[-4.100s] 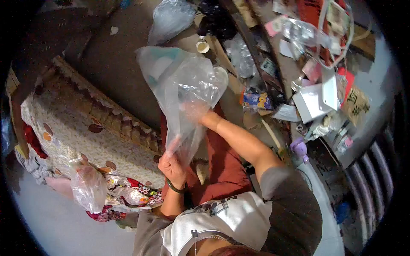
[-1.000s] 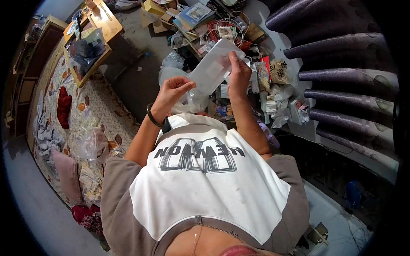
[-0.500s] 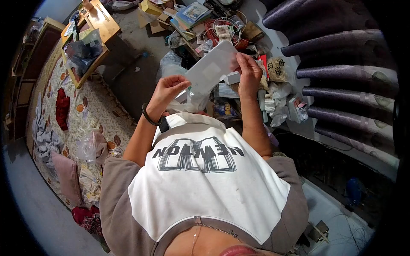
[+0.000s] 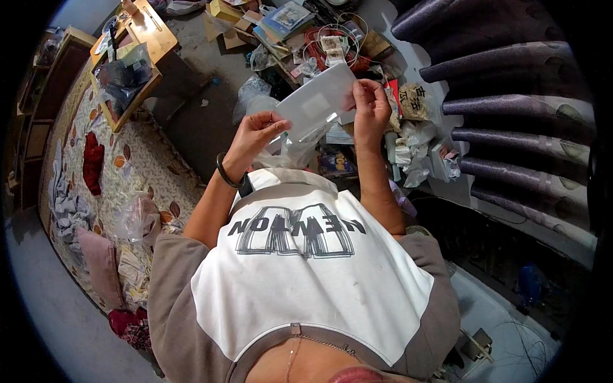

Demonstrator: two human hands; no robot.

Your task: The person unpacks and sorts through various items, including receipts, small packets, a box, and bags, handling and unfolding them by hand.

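White case (image 4: 315, 102) between both grips (image 4: 260, 131) (image 4: 371, 110)

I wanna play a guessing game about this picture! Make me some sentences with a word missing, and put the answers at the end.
1. The left hand and right hand hold a flat thing coloured ____.
2. A dark bangle circles the ____ wrist.
3. The word printed on the shirt is ____.
4. The pillow on the bed is ____.

Missing words: white; left; NEWTON; pink.
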